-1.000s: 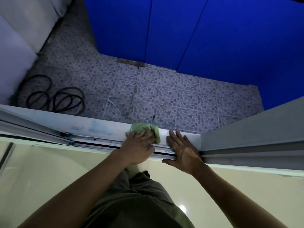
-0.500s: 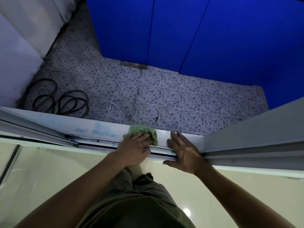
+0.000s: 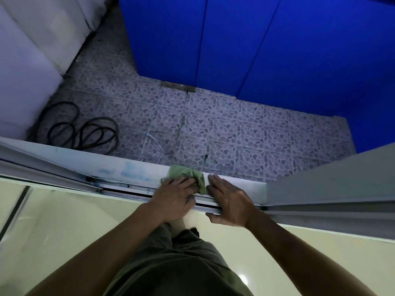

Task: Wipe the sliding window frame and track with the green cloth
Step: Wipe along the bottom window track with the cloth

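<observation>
Below, the left hand (image 3: 177, 199) presses a crumpled green cloth (image 3: 189, 175) flat onto the pale, smooth sill of the sliding window frame (image 3: 132, 170), its fingers curled over the soft bunched fabric, just above the ridged metal track (image 3: 126, 188). At three o'clock of the cloth and touching its edge, the right hand (image 3: 230, 202) lies open, palm down, fingers straight, holding nothing. Towards ten o'clock a coiled black hose (image 3: 85, 130) rests on pebble-patterned floor tiles (image 3: 245, 129).
</observation>
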